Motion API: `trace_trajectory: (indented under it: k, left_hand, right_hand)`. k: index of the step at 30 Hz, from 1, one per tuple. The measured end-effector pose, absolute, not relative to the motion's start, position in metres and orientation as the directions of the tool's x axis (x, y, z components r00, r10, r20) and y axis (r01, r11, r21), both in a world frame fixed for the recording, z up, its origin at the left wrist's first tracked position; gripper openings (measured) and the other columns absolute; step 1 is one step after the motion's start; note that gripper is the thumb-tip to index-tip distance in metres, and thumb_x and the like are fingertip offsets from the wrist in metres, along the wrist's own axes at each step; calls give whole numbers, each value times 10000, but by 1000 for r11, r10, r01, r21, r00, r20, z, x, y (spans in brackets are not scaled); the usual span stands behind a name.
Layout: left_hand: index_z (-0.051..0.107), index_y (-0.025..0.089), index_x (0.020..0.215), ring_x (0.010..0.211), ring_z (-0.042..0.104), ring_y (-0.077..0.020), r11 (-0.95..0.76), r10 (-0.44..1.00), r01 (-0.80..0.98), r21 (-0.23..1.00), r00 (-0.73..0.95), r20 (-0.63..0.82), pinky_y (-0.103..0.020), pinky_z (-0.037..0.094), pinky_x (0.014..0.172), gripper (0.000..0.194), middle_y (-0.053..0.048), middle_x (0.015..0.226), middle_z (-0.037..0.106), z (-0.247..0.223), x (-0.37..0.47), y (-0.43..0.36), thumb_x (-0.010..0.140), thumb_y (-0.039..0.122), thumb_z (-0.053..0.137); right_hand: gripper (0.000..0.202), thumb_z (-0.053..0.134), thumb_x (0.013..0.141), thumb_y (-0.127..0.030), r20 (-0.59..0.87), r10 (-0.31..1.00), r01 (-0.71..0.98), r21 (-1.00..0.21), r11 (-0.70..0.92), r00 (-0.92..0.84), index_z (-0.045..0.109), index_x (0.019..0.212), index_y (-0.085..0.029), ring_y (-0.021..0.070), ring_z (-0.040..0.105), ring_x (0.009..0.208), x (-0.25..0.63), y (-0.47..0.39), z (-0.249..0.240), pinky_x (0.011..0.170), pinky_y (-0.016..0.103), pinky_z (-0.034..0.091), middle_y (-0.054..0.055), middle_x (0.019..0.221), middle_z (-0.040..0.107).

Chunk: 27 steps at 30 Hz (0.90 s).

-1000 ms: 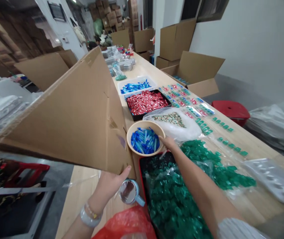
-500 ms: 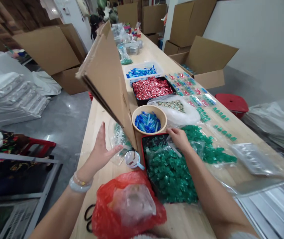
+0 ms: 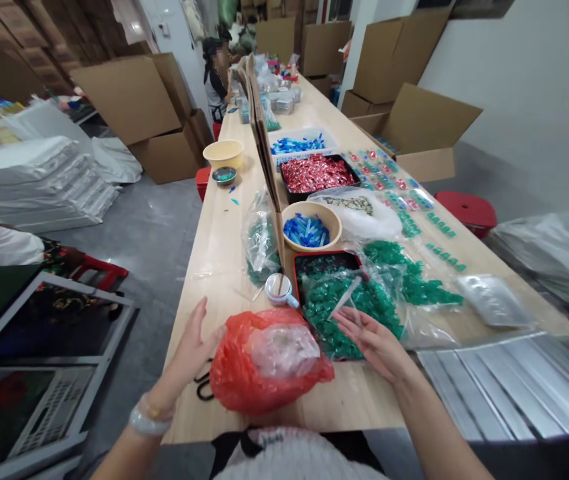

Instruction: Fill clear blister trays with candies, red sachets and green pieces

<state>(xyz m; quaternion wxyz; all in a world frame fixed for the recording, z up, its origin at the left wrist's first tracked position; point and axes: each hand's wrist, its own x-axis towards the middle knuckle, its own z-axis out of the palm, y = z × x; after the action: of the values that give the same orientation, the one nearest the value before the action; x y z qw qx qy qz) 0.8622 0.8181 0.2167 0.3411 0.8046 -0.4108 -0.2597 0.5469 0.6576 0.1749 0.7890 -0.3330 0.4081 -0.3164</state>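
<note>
My left hand (image 3: pixel 190 353) hovers at the table's left edge, thumb apart from the fingers, holding nothing. Just right of it lies a red plastic bag (image 3: pixel 239 373) with a clear bag (image 3: pixel 284 353) on top. My right hand (image 3: pixel 372 340) is over the black tray's green plastic pieces (image 3: pixel 329 327), fingers spread; a strip of clear film (image 3: pixel 348 299) lies by its fingertips. Behind the red bag stands a white cup (image 3: pixel 278 287). A cardboard sheet (image 3: pixel 263 147) stands on edge down the table, seen nearly edge-on, with a bag of green pieces (image 3: pixel 262 247) at its left.
Beyond the tray are a bowl of blue pieces (image 3: pixel 307 230), a tray of red packets (image 3: pixel 317 175) and a white basket (image 3: pixel 332 138). Scissors handles (image 3: pixel 204 387) show beside the red bag. A yellow basin (image 3: pixel 223 155) sits far left. A person (image 3: pixel 216 87) is at the back.
The cardboard sheet has gone from leaning left to standing nearly upright. My right hand has drawn back from the tray's far edge, its fingers opening. The view has shifted, showing the yellow basin.
</note>
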Motion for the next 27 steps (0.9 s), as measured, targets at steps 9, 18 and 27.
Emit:
trace_trajectory:
  k: [9,18,27]
  left_hand:
    - [448,169,1188,1179,403,-228,-188,-885,-680,709,430,177,-386,348,995,418,-114,1262,428,207,811,881,793,305,475]
    - [508,178,1138,986,544,-194,49,-901,-478,877,-400,-168,-348,451,872,356,-112,1110,549,185,681,876,805,293,457]
    - [592,241,1067,742,612,-242,-55,-672,-379,924,-670,-315,-377,502,723,366,-68,808,660,134,437,893,834,330,326]
  right_hand:
    - [459,490,692,-548,-598,-775,-194,-801,567,205,546,897,-141,90,478,347,535,748,165,288,161,240,-5,525,541]
    - [359,484,714,-475,-711,-701,-174,-683,709,-64,560,752,-127,40,314,286,465,885,150,307,152,201,-90,342,325]
    - [473,524,613,-514,-648,-745,135,-762,634,-159,526,925,-157,88,464,388,291,944,99,378,206,357,-40,525,505]
